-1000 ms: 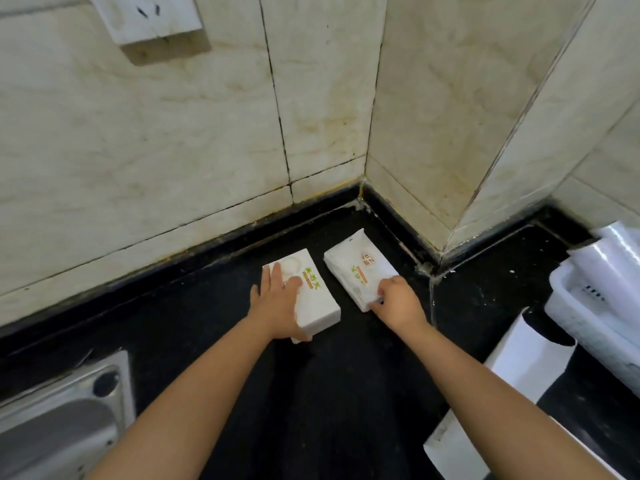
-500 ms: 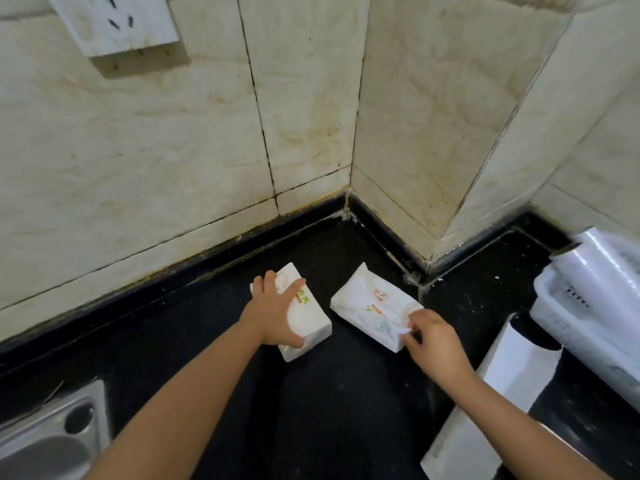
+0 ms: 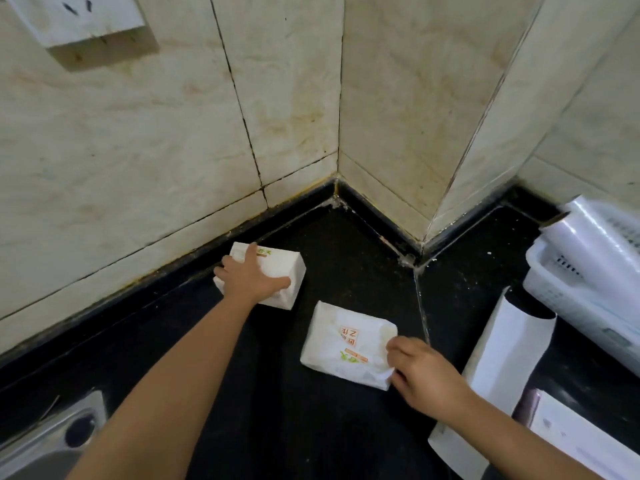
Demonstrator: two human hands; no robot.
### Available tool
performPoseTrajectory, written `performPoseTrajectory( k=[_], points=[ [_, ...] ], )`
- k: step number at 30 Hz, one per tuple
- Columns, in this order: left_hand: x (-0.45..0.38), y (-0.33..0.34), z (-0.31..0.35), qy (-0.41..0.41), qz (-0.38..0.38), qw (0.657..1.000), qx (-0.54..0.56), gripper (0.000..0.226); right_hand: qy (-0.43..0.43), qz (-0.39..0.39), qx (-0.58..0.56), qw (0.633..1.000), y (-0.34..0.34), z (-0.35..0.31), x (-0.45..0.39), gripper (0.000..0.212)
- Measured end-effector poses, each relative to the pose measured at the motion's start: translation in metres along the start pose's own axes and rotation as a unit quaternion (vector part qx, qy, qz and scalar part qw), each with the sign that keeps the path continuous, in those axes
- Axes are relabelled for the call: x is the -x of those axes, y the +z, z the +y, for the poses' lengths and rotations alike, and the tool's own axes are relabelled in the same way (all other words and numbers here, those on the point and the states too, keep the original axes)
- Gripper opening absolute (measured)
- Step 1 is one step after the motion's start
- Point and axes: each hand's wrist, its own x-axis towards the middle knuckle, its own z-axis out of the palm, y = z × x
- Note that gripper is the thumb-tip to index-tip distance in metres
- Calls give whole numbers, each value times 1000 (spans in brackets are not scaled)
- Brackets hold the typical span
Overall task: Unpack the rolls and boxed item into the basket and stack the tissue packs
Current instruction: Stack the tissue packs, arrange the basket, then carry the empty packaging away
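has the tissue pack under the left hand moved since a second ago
Yes. The tissue pack under the left hand has slid toward the back wall and turned; it now lies close along the wall's black base strip, further apart from the other pack.

Two white tissue packs with green and orange print are seen on the black counter, well apart and unstacked. The far pack (image 3: 273, 275) lies against the wall's base strip. The near pack (image 3: 346, 348) is crumpled and lies flat. A clear-wrapped roll (image 3: 599, 251) rests across the white basket (image 3: 568, 299).
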Motion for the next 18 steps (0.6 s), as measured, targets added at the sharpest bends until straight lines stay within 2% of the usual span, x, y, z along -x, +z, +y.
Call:
performPoseTrajectory(
  k=[2,7,11,15,18],
  points=[
    [2,15,19,30,-3,999,-42,101,4,0,-6,1000,5,-2,2,34],
    [4,53,97,158,-22,986,-55,97,27,56,-24,998,14,12,12,36],
    [4,71,149,200,-35,978,-40,97,64,70,-30,995,16,23,17,39],
    [-1,75,162,224,-61,972,-45,103,80,106,-30,991,18,29,16,38],
    [2,64,152,257,-81,963,19,94,82,115,-50,989,20,26,5,34]
  ],
)
